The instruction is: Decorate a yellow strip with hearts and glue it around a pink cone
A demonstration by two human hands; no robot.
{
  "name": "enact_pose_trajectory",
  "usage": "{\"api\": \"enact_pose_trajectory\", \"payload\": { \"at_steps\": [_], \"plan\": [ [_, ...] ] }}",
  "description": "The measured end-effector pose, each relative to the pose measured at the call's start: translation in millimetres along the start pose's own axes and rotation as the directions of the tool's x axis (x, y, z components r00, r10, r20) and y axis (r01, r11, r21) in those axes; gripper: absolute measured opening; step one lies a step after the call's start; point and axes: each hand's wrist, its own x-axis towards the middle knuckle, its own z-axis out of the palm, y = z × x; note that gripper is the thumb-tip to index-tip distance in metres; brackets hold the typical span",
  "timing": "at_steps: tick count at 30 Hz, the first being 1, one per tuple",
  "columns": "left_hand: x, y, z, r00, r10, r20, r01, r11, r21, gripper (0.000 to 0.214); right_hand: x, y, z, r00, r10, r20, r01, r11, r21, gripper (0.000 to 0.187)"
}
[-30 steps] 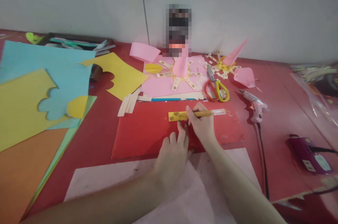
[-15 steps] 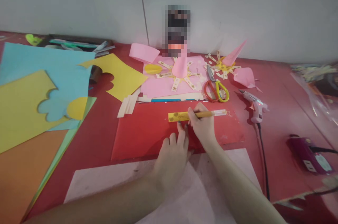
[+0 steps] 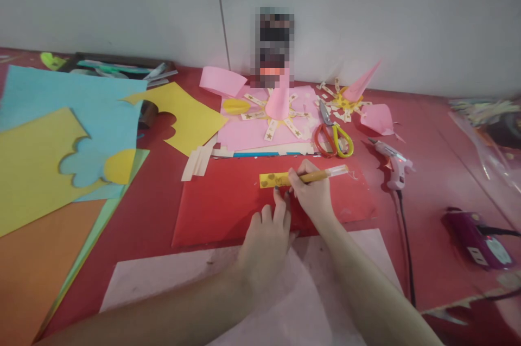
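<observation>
I am watching the right hand (image 3: 311,192) pinching one brown pen (image 3: 315,176) over the right part of one yellow strip (image 3: 267,180). The strip is lying on the red sheet (image 3: 220,207), just beyond the left hand (image 3: 264,229), whose index finger is reaching its near edge; whether that hand is closing on anything I cannot tell. The pen's clear end is pointing right and slightly away, its long axis running nearly along the strip's. Two pink cones (image 3: 278,104), one pair of scissors (image 3: 335,131) and one glue gun (image 3: 393,162) are sitting farther off.
</observation>
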Motion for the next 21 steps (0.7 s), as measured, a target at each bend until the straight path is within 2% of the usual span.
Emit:
{"api": "enact_pose_trajectory", "payload": {
  "at_steps": [5, 9, 21],
  "plan": [
    [-0.1, 0.5, 0.3, 1.000, -0.011, -0.002, 0.011, 1.000, -0.004, 0.043, 0.9, -0.7, -1.1, 0.998, 0.026, 0.051, -0.029, 0.997, 0.068, 0.029],
    [0.3, 0.1, -0.5, 1.000, -0.012, -0.010, 0.012, 1.000, 0.001, 0.046, 2.1, -1.2, -1.5, 0.998, 0.002, 0.063, -0.010, 0.991, 0.135, 0.029],
    [-0.5, 0.2, 0.1, 1.000, 0.005, 0.000, -0.005, 1.000, -0.002, 0.046, 0.5, -0.7, 0.0, 0.997, -0.002, 0.079, -0.005, 0.997, 0.082, 0.029]
  ]
}}
